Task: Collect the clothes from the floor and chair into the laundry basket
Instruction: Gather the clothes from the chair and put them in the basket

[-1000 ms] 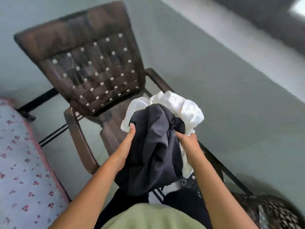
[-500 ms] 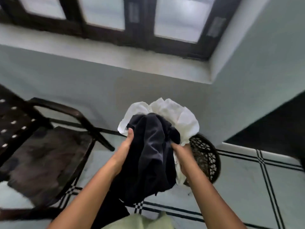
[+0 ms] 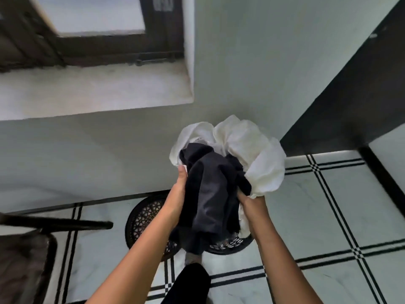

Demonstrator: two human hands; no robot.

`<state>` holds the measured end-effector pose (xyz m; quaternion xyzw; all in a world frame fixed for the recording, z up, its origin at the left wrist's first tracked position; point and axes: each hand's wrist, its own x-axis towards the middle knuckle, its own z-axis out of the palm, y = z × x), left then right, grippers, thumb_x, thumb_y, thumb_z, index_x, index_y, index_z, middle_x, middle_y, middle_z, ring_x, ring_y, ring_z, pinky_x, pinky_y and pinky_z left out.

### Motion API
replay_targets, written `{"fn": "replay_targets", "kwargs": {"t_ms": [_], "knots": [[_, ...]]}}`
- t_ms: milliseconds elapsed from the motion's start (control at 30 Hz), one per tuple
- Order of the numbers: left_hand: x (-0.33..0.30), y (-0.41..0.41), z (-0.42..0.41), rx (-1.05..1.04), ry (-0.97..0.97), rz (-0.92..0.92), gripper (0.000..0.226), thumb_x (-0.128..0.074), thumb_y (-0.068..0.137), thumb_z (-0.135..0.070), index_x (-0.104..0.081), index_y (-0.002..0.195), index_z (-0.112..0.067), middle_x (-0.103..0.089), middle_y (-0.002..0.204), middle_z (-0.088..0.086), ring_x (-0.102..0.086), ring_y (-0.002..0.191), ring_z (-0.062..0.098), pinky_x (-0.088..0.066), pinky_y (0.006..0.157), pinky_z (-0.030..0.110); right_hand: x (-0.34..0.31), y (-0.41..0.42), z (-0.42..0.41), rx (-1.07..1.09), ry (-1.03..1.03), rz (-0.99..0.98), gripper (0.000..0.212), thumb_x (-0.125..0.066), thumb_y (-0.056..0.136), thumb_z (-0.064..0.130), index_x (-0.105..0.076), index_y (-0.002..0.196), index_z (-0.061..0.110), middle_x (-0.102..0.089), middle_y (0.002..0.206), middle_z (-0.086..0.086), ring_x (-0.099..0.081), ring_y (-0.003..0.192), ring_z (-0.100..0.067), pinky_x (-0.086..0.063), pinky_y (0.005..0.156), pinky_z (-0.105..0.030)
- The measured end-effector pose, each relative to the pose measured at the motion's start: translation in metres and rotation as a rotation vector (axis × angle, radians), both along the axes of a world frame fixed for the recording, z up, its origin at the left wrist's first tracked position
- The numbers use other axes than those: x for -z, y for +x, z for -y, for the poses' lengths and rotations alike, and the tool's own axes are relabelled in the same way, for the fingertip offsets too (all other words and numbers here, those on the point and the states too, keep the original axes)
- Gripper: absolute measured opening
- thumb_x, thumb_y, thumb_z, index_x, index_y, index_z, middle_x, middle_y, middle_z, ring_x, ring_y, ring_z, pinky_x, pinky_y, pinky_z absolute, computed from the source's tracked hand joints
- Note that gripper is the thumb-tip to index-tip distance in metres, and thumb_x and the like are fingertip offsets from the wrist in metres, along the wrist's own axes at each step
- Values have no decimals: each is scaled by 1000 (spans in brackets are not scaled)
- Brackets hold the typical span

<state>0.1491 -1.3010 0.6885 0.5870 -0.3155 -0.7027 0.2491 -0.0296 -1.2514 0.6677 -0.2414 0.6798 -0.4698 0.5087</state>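
Observation:
I hold a bundle of clothes in both hands: a dark grey garment in front and a white garment bunched behind it. My left hand grips the bundle's left side and my right hand grips its right side. Directly below the bundle stands the dark brown latticed laundry basket on the floor by the wall, its inside mostly hidden by my arms and the clothes. The brown chair shows at the lower left with its seat bare.
The white floor has black double-line tiles. A pale wall with a window ledge lies ahead. A dark panel rises at the right. My dark-trousered leg is near the basket.
The view has swung right from the chair to the wall. The basket has come from beside the bundle to right under it. My grip on the clothes is unchanged.

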Motion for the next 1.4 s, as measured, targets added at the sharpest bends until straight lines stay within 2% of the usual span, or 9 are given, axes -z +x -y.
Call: {"fn": "replay_targets", "kwargs": {"t_ms": [200, 300, 367, 467, 700, 967, 1100, 1267, 1400], "knots": [[152, -39, 26, -33, 227, 48, 74, -32, 75, -83, -63, 115, -30, -68, 118, 6, -63, 107, 19, -42, 106, 37, 132, -21, 20, -102, 231, -190, 35, -69, 87, 18, -57, 120, 16, -64, 116, -2, -57, 115, -20, -39, 87, -19], [240, -53, 7, -39, 401, 157, 96, -31, 63, -90, -42, 139, -32, -47, 145, 6, -47, 130, 27, -31, 115, 44, 228, -29, 13, -370, 524, -403, 69, -67, 83, 45, -42, 141, 16, -51, 142, -8, -46, 132, -30, -42, 100, -36], [281, -62, -1, -11, 391, 324, 84, -27, 85, -72, -8, 152, -25, -13, 161, 6, -18, 147, 27, -13, 121, 40, 271, -31, 7, -656, 687, -555, 80, -57, 83, 59, -23, 150, 31, -20, 159, -4, -15, 147, -33, -22, 115, -53], [340, -64, -19, 252, 291, 558, 71, -28, 95, -54, 10, 150, -31, 14, 161, 5, 2, 149, 27, -4, 119, 42, 333, -31, -4, -945, 727, -616, 84, -46, 87, 65, 4, 150, 42, 20, 161, -5, 20, 145, -39, -1, 114, -63], [453, -63, -13, 642, 211, 786, 89, -41, 89, -60, 19, 148, -31, 24, 158, 10, 4, 148, 35, -6, 121, 46, 440, -43, -5, -1279, 737, -740, 81, -36, 84, 75, -15, 149, 32, 7, 162, -4, 2, 144, -48, -14, 111, -68], [498, -61, 3, 871, 207, 904, 89, -38, 89, -62, 14, 150, -22, 7, 160, 21, -21, 144, 42, -25, 115, 47, 482, -48, 5, -1427, 776, -885, 87, -34, 82, 77, -13, 151, 28, 0, 162, -6, -13, 144, -42, -25, 110, -63], [444, -49, -7, 810, 51, 1013, 75, -39, 92, -54, -17, 150, -10, -41, 145, 23, -46, 129, 38, -41, 102, 44, 433, -38, 13, -1440, 746, -978, 68, -47, 90, 57, -25, 148, 30, -23, 157, -7, -32, 139, -35, -33, 109, -51], [360, -25, -44, 346, -493, 913, 33, -47, 95, -33, -57, 123, -19, -67, 113, -2, -63, 102, 17, -49, 80, 31, 332, -18, 18, -1252, 444, -1058, 42, -44, 94, 50, -58, 111, 15, -63, 106, -5, -62, 97, -28, -41, 70, -32], [347, 18, -83, -136, -266, 835, 20, -48, 94, -27, -58, 111, -23, -68, 101, -7, -64, 90, 12, -51, 77, 31, 280, 35, 14, -987, 151, -710, 31, -48, 94, 47, -61, 85, 21, -66, 75, 5, -63, 70, -16, -51, 62, -34]]}}
